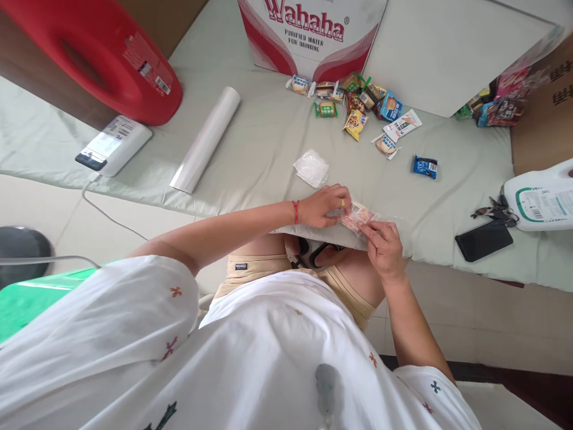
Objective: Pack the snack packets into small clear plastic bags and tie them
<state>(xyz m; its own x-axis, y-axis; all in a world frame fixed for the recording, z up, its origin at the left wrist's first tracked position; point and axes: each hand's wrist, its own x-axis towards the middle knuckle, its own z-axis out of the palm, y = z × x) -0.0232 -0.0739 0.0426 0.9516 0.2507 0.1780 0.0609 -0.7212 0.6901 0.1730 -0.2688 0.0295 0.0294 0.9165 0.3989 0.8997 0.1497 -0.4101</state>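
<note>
At the table's near edge lies a small see-through packet (357, 216) with reddish-pink contents and a barcode. My right hand (385, 248) pinches its near right side between thumb and fingers. From the other side my left hand (323, 206), with a ring and a red wrist cord, has its fingers curled closed on the packet's left end. Clear film spreads past the packet on the right. Just beyond my left hand rests a folded clear plastic bag (312, 168).
Several wrapped snacks (356, 123) lie before a Wahaha carton (313, 36); a blue snack (425, 166) sits apart. Leftward are a plastic film roll (206, 140), a white device (115, 143) and a red jug (134, 65). Rightward are a phone (483, 240), keys (495, 210) and a white jug (541, 197).
</note>
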